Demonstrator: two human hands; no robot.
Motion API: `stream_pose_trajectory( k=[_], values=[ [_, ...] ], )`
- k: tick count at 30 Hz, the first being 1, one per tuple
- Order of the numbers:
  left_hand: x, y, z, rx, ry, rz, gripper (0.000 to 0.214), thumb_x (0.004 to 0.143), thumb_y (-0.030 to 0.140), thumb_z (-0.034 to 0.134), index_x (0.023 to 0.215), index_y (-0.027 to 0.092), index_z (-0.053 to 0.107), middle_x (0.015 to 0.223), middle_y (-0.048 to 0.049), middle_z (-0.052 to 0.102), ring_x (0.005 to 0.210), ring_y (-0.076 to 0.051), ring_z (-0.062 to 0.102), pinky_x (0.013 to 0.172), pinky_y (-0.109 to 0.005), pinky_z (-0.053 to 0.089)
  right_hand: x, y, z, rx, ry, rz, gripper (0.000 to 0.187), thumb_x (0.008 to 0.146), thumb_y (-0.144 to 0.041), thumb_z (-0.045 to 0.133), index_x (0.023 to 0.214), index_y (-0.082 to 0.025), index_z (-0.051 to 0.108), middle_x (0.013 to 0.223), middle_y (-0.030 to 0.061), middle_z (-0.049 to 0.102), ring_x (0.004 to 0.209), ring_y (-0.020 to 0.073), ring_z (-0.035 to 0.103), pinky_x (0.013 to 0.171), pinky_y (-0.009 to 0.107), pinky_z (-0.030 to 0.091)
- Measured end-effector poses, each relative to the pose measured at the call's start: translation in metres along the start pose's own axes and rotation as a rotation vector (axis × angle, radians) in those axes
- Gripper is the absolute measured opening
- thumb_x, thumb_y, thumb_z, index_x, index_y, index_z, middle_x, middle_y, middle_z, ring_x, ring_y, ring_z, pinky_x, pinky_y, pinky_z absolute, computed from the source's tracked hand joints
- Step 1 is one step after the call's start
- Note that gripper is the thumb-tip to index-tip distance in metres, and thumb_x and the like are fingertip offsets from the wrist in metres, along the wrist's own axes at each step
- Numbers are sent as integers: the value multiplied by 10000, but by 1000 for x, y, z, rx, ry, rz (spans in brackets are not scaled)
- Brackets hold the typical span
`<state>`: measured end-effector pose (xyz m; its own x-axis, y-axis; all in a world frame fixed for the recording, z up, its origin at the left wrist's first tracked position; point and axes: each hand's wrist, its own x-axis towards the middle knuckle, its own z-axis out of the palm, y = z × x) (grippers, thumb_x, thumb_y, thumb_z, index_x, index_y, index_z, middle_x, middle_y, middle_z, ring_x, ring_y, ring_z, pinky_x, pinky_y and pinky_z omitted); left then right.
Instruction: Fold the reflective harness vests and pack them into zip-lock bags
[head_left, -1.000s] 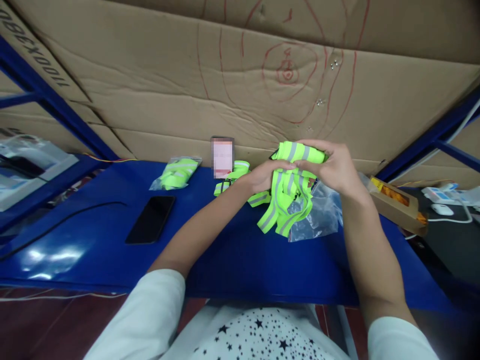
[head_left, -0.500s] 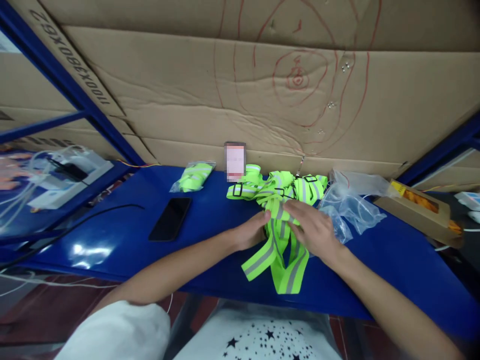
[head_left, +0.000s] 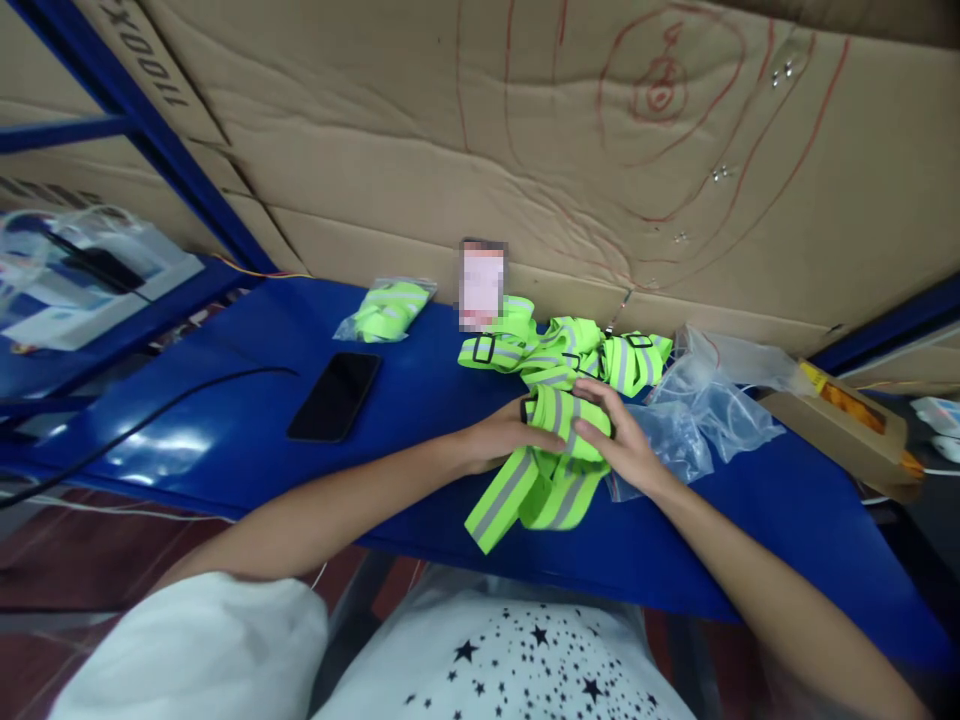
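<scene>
A neon-green reflective strap (head_left: 561,412) with a grey stripe is folded into a bundle between my two hands. My left hand (head_left: 510,432) grips the bundle from the left, its thumb across the front and its other fingers mostly hidden. On the right side, my right hand (head_left: 619,440) is closed around the same bundle, thumb in front and fingers over the top. Loose lengths of the strap hang below onto the blue table (head_left: 420,500). Just behind lies a heap of similar green straps (head_left: 566,345) with black buckles.
A green strap in a clear bag (head_left: 390,310) and a black phone (head_left: 335,397) lie to the left. Empty clear plastic bags (head_left: 694,410) and a cardboard box (head_left: 847,425) are at the right. A cardboard wall (head_left: 360,150) rises behind. A power strip (head_left: 112,290) sits far left.
The strap is gathered into a more compact bundle, and its hanging loops are shorter. My right hand has turned to wrap the bundle's right side. The camera view has shifted.
</scene>
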<state>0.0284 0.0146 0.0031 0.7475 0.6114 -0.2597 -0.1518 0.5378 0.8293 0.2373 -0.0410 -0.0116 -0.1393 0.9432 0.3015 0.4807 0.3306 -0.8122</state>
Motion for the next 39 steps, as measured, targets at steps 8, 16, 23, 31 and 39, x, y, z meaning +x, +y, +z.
stream_pose_trajectory(
  k=[8, 16, 23, 31, 39],
  values=[
    [-6, -1, 6, -74, 15, -43, 642, 577, 131, 885, 1175, 202, 661, 924, -39, 766, 771, -228, 737, 758, -361, 590, -6, 0, 1, 341, -261, 122, 800, 849, -416, 775, 1542, -389, 378, 1628, 32, 408, 1464, 262, 465, 1185, 498, 446],
    [-5, 7, -5, 105, -39, -32, 753, 569, 96, 904, 1248, 212, 600, 998, -56, 741, 855, -208, 719, 811, -348, 569, -8, -8, 12, 517, -240, 255, 855, 805, -338, 818, 1538, -419, 387, 1601, 8, 453, 1440, 254, 501, 1178, 489, 465],
    [-7, 3, 8, 55, 106, 37, 847, 549, 116, 947, 1273, 247, 528, 977, -25, 719, 887, -221, 714, 828, -360, 564, -1, -13, -2, 492, -207, 378, 695, 719, -322, 878, 1363, -273, 622, 1288, 51, 708, 1199, 272, 675, 1045, 446, 558],
    [-14, -8, 14, -131, -24, -252, 548, 568, 249, 928, 1049, 94, 715, 902, -117, 774, 753, -234, 735, 763, -365, 590, -5, -17, -1, 518, 29, 362, 550, 704, -377, 886, 1198, -238, 689, 1102, 27, 760, 952, 202, 717, 896, 348, 573],
    [-10, -24, 15, -157, -53, -199, 501, 572, 125, 921, 1047, 144, 763, 1001, -86, 793, 836, -212, 746, 834, -350, 575, -7, -20, 8, 320, 36, 188, 482, 746, -422, 851, 1167, -257, 684, 1032, 13, 738, 901, 199, 697, 803, 335, 579]
  ],
)
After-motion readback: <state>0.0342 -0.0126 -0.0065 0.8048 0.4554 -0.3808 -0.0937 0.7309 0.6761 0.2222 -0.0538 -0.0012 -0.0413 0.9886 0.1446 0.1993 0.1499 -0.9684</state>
